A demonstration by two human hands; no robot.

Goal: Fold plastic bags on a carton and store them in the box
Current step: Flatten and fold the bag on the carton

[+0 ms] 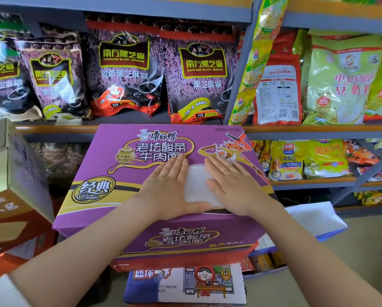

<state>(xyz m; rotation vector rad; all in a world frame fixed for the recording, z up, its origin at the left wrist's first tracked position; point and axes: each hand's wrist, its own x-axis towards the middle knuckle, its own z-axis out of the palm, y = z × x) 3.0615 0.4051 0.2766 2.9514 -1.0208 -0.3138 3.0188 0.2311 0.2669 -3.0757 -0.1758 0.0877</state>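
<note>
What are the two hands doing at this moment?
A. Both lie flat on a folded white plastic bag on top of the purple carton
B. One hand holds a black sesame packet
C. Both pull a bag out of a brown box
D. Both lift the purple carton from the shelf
A: the left hand and the right hand press with straight fingers on the folded white plastic bag, which lies on the purple carton.

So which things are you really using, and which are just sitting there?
Using:
- white bag, pressed flat
- purple carton under it
- left hand
- right hand

Just sitting there:
- sesame packets on the shelf
- green packets
- brown box
</note>
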